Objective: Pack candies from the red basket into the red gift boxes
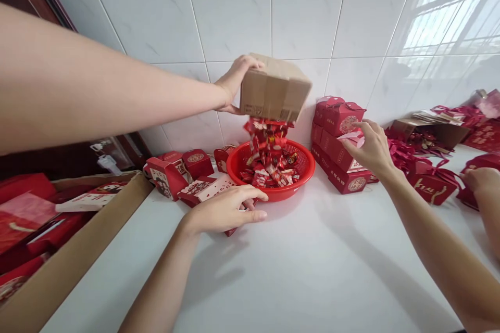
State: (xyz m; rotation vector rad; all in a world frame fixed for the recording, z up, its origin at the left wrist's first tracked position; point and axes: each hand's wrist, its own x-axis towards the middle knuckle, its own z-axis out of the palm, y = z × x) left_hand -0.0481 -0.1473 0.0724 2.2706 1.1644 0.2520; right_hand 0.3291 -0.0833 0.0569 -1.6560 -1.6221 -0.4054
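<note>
Red basket [283,193] on worktop [312,276] holds wrapped candies [269,176]; more drop from carton [273,91] above basket, held by a co-worker's hand [236,80]. Left hand [226,207] at basket's front-left, grip wide, nothing visibly held; right hand [371,148], right of basket, grip spread by stacked red boxes [336,151], can't tell if touching. Risk: candies could bounce over basket's rim if carton tips faster or off-centre. Carton shows barcode; characters on boxes right of basket too small to read.
</note>
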